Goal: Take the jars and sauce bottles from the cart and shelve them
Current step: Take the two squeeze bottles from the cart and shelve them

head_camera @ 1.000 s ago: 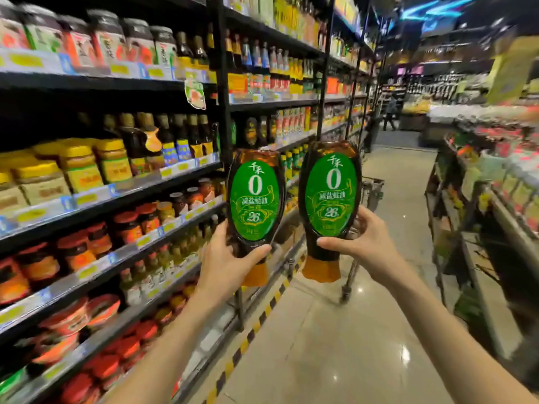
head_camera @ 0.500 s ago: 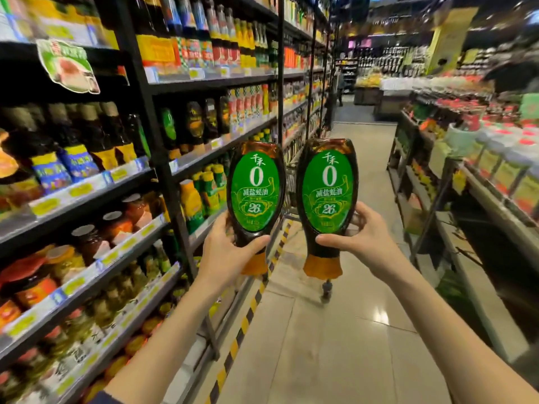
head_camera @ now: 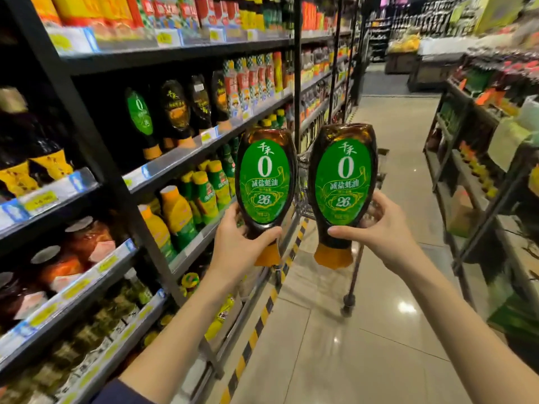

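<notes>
Two dark squeeze bottles of sauce with green oval labels and orange caps pointing down are held up side by side in front of me. My left hand (head_camera: 242, 243) grips the neck of the left sauce bottle (head_camera: 264, 179). My right hand (head_camera: 376, 228) grips the neck of the right sauce bottle (head_camera: 342, 182). A matching green-label bottle (head_camera: 140, 118) stands cap-down on the left shelf (head_camera: 186, 158), beside similar dark bottles. The wire cart (head_camera: 303, 196) shows only partly behind and between the two held bottles.
Black shelving runs along the whole left side, packed with jars, green and yellow bottles and price tags. A yellow-black striped line (head_camera: 262, 313) marks the floor by its base. Another display rack (head_camera: 478, 199) lines the right. The tiled aisle runs ahead between them.
I have walked forward along the aisle; the shelves slid past to the left and the section with matching green-label bottles has come into view. Both hands keep the same grip on the bottles.
</notes>
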`<state>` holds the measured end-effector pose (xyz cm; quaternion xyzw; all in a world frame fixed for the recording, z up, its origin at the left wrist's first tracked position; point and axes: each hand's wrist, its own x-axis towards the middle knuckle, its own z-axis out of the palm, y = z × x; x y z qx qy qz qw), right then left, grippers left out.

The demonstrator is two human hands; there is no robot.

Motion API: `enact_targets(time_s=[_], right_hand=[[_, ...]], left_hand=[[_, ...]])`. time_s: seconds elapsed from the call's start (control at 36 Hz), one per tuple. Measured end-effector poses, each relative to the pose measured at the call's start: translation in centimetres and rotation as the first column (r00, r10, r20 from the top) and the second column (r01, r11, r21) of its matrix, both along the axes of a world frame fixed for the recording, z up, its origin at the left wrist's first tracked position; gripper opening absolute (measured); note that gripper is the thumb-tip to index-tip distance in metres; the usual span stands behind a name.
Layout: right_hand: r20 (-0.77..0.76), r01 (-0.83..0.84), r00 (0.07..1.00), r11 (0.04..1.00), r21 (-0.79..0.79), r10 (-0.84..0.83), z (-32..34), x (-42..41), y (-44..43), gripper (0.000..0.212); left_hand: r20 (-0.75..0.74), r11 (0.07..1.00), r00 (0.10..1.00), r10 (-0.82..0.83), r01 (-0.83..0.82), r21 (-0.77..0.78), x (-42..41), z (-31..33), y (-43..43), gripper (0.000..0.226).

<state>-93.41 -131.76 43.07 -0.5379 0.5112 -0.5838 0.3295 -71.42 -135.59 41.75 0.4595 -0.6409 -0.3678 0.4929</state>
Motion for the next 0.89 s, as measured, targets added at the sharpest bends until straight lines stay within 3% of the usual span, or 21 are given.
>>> enact_targets(time_s=[0.39, 0.69, 0.89], right_hand=[[-0.049, -0.399, 0.915, 0.916, 0.025, 0.4, -0.1, -4.9, -22.2, 0.074], [-0.059, -0.608, 0.791, 0.793, 0.021, 0.608, -0.6, 2.8, -32.8, 0.062], [-0.04, -0.703, 0.71, 0.711, 0.008, 0.703, 0.2, 8.9, -39.0, 0.062]], left_hand=[[-0.03, 0.937, 0.937, 0.349, -0.348, 0.032, -5.1, -0.7, -12.4, 0.059], [-0.01, 0.785, 0.786, 0.618, -0.617, 0.05, 0.5, -1.1, -17.4, 0.068], [-0.034, 0.699, 0.7, 0.713, -0.714, -0.025, 5.2, -0.2, -22.0, 0.075]])
